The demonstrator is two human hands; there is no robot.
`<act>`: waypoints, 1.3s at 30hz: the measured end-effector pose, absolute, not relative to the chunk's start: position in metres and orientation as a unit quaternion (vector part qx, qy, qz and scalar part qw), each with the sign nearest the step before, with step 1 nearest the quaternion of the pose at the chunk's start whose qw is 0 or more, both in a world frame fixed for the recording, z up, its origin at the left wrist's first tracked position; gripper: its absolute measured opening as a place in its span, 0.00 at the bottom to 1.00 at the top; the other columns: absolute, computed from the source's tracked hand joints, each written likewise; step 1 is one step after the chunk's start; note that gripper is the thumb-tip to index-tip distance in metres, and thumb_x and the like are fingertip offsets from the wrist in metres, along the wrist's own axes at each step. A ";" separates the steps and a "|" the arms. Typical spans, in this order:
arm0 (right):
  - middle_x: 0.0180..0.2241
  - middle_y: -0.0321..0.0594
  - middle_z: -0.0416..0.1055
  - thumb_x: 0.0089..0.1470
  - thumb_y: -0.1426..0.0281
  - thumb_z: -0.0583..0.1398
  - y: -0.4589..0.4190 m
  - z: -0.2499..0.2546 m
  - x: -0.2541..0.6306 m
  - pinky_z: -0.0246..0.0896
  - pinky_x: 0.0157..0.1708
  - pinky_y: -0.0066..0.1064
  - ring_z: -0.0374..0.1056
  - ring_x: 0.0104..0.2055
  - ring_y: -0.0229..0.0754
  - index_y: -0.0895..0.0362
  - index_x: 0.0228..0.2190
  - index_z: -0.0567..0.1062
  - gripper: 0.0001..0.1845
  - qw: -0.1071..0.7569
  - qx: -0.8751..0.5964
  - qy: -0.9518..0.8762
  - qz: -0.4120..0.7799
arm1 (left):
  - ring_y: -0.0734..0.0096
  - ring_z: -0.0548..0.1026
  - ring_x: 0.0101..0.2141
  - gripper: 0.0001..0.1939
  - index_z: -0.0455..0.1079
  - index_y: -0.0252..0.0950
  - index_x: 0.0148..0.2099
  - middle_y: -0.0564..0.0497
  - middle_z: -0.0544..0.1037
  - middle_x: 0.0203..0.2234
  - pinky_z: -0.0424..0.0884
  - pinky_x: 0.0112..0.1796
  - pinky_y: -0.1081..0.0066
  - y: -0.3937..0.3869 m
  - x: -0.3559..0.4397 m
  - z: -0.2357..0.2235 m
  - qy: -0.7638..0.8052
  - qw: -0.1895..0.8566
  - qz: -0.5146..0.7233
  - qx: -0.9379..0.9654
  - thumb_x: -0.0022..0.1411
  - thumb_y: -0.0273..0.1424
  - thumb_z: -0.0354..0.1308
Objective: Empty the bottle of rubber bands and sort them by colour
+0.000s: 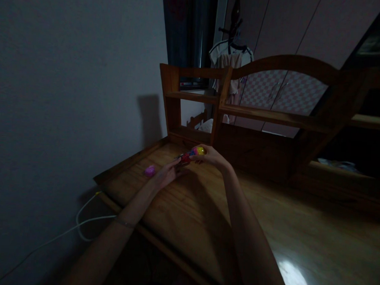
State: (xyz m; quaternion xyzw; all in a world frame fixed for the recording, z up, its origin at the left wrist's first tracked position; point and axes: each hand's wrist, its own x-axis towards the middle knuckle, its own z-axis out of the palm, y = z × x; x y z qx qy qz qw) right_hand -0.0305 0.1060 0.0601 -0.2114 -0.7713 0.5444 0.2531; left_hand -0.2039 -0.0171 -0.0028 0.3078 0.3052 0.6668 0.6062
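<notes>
Forearms cross the bench, left grip holding a red object, right grip a multicoloured piece; a purple object lies left.

Head view: from above, forward and down over nearby desk.

The desk is smooth, grained wood, glossy enough to throw back a patch of light; the shelf unit is wood too. The yellow piece and purple piece look like plastic, the yellow shiny. The wall looks matt, the hanging shirt cloth
</notes>
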 end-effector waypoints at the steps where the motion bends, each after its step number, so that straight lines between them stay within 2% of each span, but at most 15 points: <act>1: 0.31 0.39 0.75 0.41 0.63 0.70 0.106 0.061 -0.028 0.69 0.26 0.25 0.69 0.27 0.35 0.60 0.41 0.74 0.25 0.252 -0.209 -0.774 0.542 | 0.58 0.74 0.51 0.13 0.72 0.35 0.50 0.41 0.77 0.48 0.72 0.48 0.60 -0.017 -0.204 -0.004 0.309 0.606 0.663 0.314 0.63 0.26 0.57; 6: 0.33 0.39 0.74 0.40 0.64 0.71 0.108 0.065 -0.023 0.69 0.28 0.26 0.70 0.29 0.36 0.59 0.42 0.74 0.26 0.259 -0.188 -0.780 0.537 | 0.58 0.73 0.51 0.22 0.69 0.35 0.54 0.43 0.77 0.48 0.70 0.48 0.62 -0.014 -0.202 -0.008 0.311 0.597 0.652 0.349 0.57 0.19 0.57; 10: 0.34 0.38 0.73 0.41 0.64 0.70 0.111 0.067 -0.022 0.68 0.28 0.25 0.69 0.31 0.36 0.58 0.42 0.75 0.25 0.297 -0.182 -0.775 0.527 | 0.57 0.75 0.47 0.18 0.68 0.33 0.54 0.42 0.79 0.44 0.71 0.46 0.60 -0.013 -0.203 -0.005 0.265 0.623 0.647 0.351 0.61 0.25 0.53; 14: 0.36 0.39 0.73 0.40 0.64 0.70 0.113 0.064 -0.024 0.68 0.29 0.26 0.68 0.33 0.36 0.58 0.41 0.75 0.25 0.312 -0.188 -0.772 0.521 | 0.61 0.77 0.36 0.14 0.70 0.31 0.46 0.44 0.78 0.32 0.73 0.37 0.64 -0.017 -0.207 -0.001 0.249 0.644 0.642 0.333 0.63 0.31 0.49; 16: 0.35 0.39 0.73 0.39 0.64 0.70 0.114 0.063 -0.025 0.68 0.27 0.25 0.68 0.32 0.37 0.58 0.41 0.75 0.25 0.312 -0.201 -0.770 0.519 | 0.67 0.75 0.28 0.11 0.69 0.31 0.43 0.48 0.74 0.25 0.71 0.31 0.69 -0.018 -0.208 0.001 0.263 0.652 0.632 0.326 0.63 0.31 0.49; 19: 0.34 0.38 0.73 0.39 0.64 0.70 0.113 0.061 -0.027 0.67 0.26 0.25 0.68 0.31 0.36 0.58 0.42 0.75 0.26 0.315 -0.209 -0.768 0.517 | 0.75 0.67 0.18 0.10 0.68 0.33 0.37 0.56 0.64 0.16 0.65 0.22 0.74 -0.018 -0.209 0.002 0.280 0.658 0.619 0.324 0.65 0.32 0.48; 22: 0.34 0.38 0.73 0.39 0.65 0.71 0.112 0.060 -0.029 0.67 0.26 0.25 0.68 0.30 0.36 0.58 0.42 0.74 0.26 0.312 -0.215 -0.765 0.521 | 0.79 0.58 0.12 0.16 0.63 0.34 0.27 0.59 0.57 0.11 0.59 0.17 0.76 -0.017 -0.210 0.002 0.296 0.661 0.608 0.324 0.67 0.36 0.48; 24: 0.33 0.38 0.73 0.39 0.66 0.71 0.111 0.059 -0.031 0.66 0.25 0.25 0.68 0.29 0.35 0.58 0.42 0.73 0.27 0.309 -0.222 -0.762 0.524 | 0.81 0.54 0.10 0.20 0.58 0.36 0.23 0.60 0.54 0.10 0.57 0.16 0.76 -0.017 -0.211 0.002 0.305 0.663 0.602 0.324 0.68 0.37 0.48; 29: 0.33 0.39 0.73 0.39 0.65 0.71 0.112 0.058 -0.031 0.65 0.23 0.24 0.67 0.28 0.35 0.59 0.42 0.73 0.26 0.302 -0.231 -0.765 0.521 | 0.82 0.54 0.10 0.23 0.54 0.37 0.20 0.61 0.52 0.09 0.57 0.17 0.75 -0.016 -0.213 -0.002 0.316 0.666 0.597 0.318 0.68 0.37 0.49; 39: 0.30 0.37 0.72 0.38 0.62 0.71 0.117 0.048 -0.040 0.65 0.22 0.25 0.67 0.24 0.34 0.59 0.41 0.73 0.28 0.307 -0.257 -0.761 0.510 | 0.81 0.55 0.10 0.17 0.60 0.35 0.26 0.62 0.53 0.10 0.56 0.16 0.77 -0.010 -0.215 -0.007 0.337 0.653 0.613 0.289 0.68 0.35 0.50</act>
